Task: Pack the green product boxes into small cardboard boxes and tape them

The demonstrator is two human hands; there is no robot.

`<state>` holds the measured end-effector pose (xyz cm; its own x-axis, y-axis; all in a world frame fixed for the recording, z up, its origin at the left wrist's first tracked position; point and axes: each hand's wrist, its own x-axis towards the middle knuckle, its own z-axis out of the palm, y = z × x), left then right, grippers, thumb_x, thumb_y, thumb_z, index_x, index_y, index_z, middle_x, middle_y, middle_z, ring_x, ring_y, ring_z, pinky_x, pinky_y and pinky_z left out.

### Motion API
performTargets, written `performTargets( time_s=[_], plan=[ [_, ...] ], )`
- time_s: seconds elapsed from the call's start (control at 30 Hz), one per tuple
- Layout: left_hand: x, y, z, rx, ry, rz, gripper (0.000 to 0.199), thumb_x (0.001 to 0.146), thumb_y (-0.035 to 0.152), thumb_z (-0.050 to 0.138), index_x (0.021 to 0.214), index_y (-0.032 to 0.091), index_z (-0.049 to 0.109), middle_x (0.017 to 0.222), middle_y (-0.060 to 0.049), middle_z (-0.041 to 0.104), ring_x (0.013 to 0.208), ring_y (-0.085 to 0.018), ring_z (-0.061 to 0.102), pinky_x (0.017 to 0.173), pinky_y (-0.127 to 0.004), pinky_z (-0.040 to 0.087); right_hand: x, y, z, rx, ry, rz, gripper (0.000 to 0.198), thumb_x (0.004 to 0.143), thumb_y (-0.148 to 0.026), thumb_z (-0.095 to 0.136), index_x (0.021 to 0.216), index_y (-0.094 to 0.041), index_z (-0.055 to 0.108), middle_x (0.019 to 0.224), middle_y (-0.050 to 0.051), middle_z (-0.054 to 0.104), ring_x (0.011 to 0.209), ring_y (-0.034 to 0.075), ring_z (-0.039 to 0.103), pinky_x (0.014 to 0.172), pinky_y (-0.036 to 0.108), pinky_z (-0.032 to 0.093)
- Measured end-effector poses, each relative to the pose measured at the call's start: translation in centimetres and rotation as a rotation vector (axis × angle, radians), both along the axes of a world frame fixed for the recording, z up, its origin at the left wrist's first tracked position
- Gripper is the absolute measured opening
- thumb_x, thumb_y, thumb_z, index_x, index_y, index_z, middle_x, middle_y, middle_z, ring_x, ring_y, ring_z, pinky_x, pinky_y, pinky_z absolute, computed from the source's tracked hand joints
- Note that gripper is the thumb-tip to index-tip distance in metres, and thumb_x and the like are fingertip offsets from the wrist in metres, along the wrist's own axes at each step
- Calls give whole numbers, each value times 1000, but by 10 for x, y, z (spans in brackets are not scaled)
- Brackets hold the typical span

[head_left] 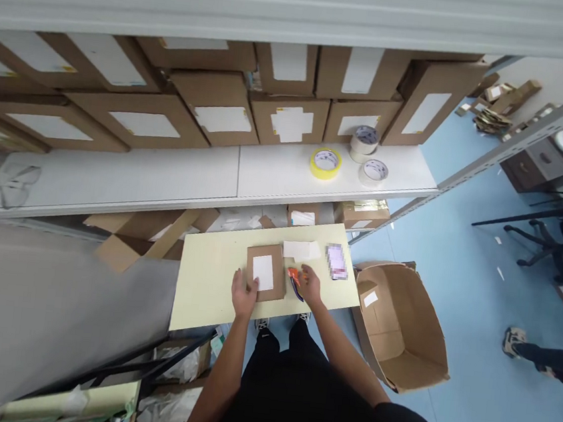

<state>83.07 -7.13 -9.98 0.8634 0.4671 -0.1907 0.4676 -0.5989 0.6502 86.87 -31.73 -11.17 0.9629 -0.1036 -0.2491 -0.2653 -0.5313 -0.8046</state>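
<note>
A small brown cardboard box [278, 279] with a white label lies flat on a pale yellow table [209, 274]. My left hand [244, 294] grips its left side near the front corner, the thumb over the top and the fingers along the edge. Just right of the box, my right hand [310, 286] is closed on an orange and dark blue tool [296, 285]; its exact kind is too small to make out. Behind the tool lies a white sheet of paper [302, 250]. A blurred-out phone-like item [336, 262] rests near the table's right end.
A grey shelf [184, 175] spans the back, bearing several labelled boxes [223, 119], a yellow tape roll [325, 164] and pale tape rolls [373, 172]. A large open carton [403, 324] stands on the floor at right. Another person's leg [542, 356] shows far right.
</note>
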Motion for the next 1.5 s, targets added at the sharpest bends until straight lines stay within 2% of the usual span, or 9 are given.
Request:
performTargets(
  time_s=[0.13, 0.27, 0.53, 0.73, 0.87, 1.0, 1.3, 1.4, 1.5],
  plan=[
    [-30, 19, -10, -365, 217, -32, 73, 95, 51, 59, 159, 21, 37, 157, -13, 51, 144, -25, 50, 117, -38, 42, -32, 66, -1, 73, 78, 104, 44, 91, -33, 56, 133, -21, 63, 122, 10, 73, 115, 26, 67, 100, 38, 53],
    [-35, 36, -3, -587, 186, -159, 71, 95, 49, 61, 157, 21, 42, 152, -11, 56, 140, -25, 54, 116, -37, 43, -41, 88, 7, 23, 181, 59, 56, 85, -30, 58, 141, -21, 58, 124, 9, 73, 116, 27, 67, 99, 40, 54],
    [-11, 70, 71, -583, 84, -246, 70, 97, 55, 57, 158, 23, 43, 156, -9, 53, 141, -26, 53, 113, -36, 45, -20, 98, 91, 367, 17, -17, 53, 93, -45, 55, 140, -23, 61, 136, 7, 69, 125, 26, 65, 107, 41, 52],
    [28, 49, 127, -550, -44, -387, 66, 102, 56, 48, 160, 28, 39, 162, -2, 45, 147, -22, 45, 120, -31, 39, -22, 91, 137, 478, -188, -238, 63, 91, -51, 61, 148, -24, 55, 146, 6, 62, 133, 26, 60, 112, 41, 50],
    [53, -6, 147, -533, -39, -536, 66, 103, 58, 45, 160, 26, 39, 162, -1, 45, 149, -22, 43, 122, -31, 37, -26, 45, 147, 485, -244, -404, 67, 90, -54, 64, 150, -24, 53, 153, 6, 56, 137, 28, 57, 110, 42, 52],
    [64, -95, 148, -548, -28, -661, 65, 102, 58, 47, 159, 26, 42, 161, -2, 46, 148, -23, 44, 122, -33, 38, -39, -33, 146, 491, -307, -573, 67, 89, -53, 64, 148, -22, 55, 152, 8, 56, 139, 29, 55, 111, 42, 51],
    [52, -324, 102, -635, 136, -849, 57, 105, 45, 38, 157, 22, 44, 157, -6, 52, 145, -21, 48, 117, -34, 43, -99, -223, 132, 173, -237, -807, 64, 93, -53, 57, 149, -22, 53, 147, 10, 62, 134, 30, 59, 110, 46, 51],
    [55, -377, 86, -626, 250, -813, 60, 106, 41, 34, 163, 22, 31, 163, -7, 44, 150, -20, 41, 119, -36, 39, -97, -274, 128, 1, -184, -802, 62, 94, -50, 56, 148, -21, 54, 154, 11, 54, 146, 31, 45, 120, 49, 39],
    [72, -404, 81, -539, 261, -718, 67, 105, 45, 40, 164, 20, 24, 170, -8, 27, 158, -20, 23, 126, -36, 26, -85, -319, 122, -97, -93, -807, 66, 91, -47, 58, 150, -17, 52, 158, 14, 48, 152, 34, 36, 124, 52, 32]
  ],
)
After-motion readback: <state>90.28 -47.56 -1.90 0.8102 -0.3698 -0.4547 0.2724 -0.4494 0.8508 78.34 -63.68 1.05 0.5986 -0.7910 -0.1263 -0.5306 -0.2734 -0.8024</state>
